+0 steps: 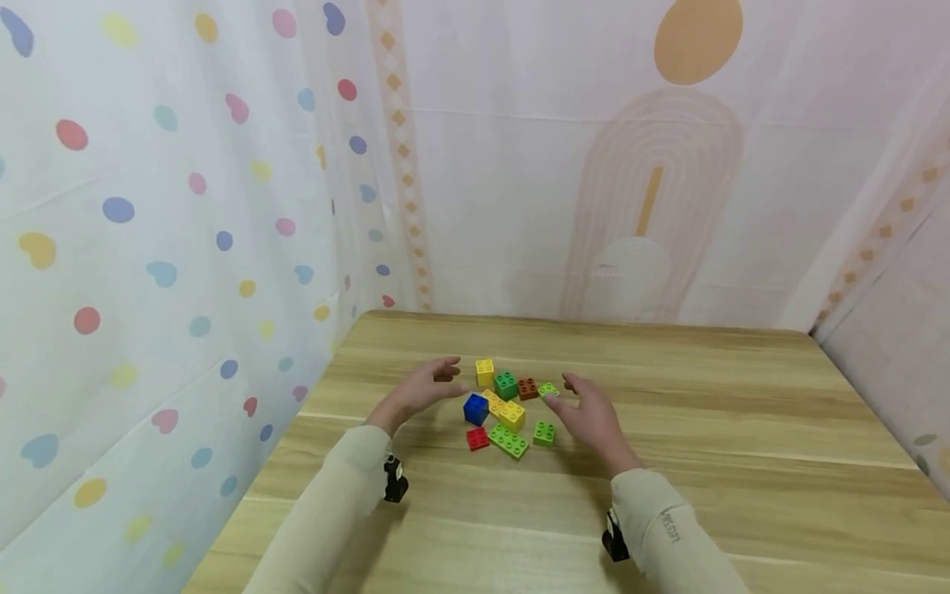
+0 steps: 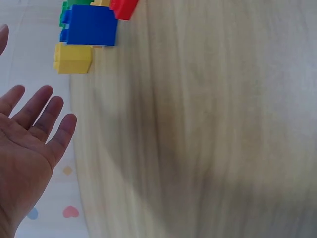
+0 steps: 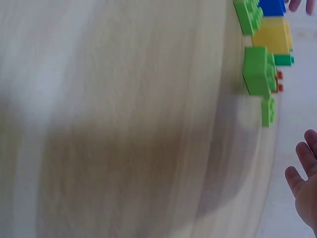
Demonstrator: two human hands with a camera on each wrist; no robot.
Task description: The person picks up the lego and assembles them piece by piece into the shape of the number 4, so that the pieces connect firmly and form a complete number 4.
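Several toy building bricks lie in a loose cluster on the wooden table. My left hand (image 1: 423, 389) is held open just left of them, nearest the blue brick (image 1: 476, 409) and a yellow brick (image 1: 485, 371). My right hand (image 1: 591, 415) is on the other side with spread fingers, its thumb by a small lime brick (image 1: 547, 389); both wrist views show the hands apart from the bricks. Between the hands are a green brick (image 1: 506, 384), a brown brick (image 1: 527, 388), a yellow brick (image 1: 512, 415), a red brick (image 1: 477, 438), a long lime brick (image 1: 508, 441) and a square lime brick (image 1: 544, 433).
The wooden table (image 1: 712, 429) reaches back to a patterned curtain (image 1: 505, 206). A dotted curtain (image 1: 185, 247) hangs along the left side. Each forearm wears a light sleeve and a black wrist camera (image 1: 395, 480).
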